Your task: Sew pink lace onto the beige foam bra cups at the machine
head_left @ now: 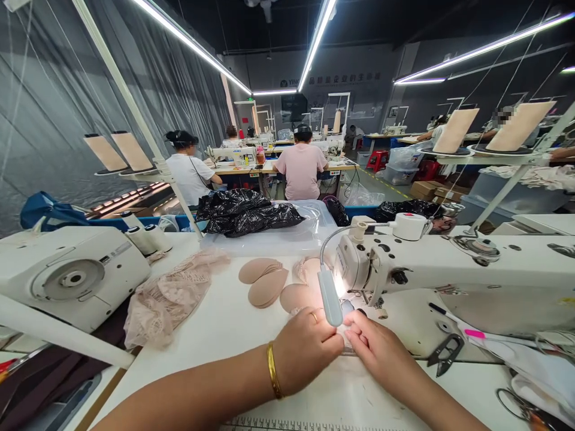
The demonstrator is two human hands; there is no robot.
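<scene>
My left hand [309, 342], with a gold bracelet and a ring, has its fingers closed on beige lace fabric [309, 267] in front of the sewing machine [353, 263]. My right hand [380, 348] pinches the same fabric just to the right; the fingertips of both hands nearly meet. A lit gooseneck lamp [330, 299] hangs over the hands and partly hides the needle area and the fabric. Left of the fabric lie beige teardrop-shaped pads [268, 288] in overlapping stacks.
A heap of beige lace [175, 296] lies on the left of the white table. Thread snips [445, 354] and a pen [442, 311] are at right. Behind stand a clear plastic bin [314, 218] and black bags [247, 212]. Co-workers sit at machines further back.
</scene>
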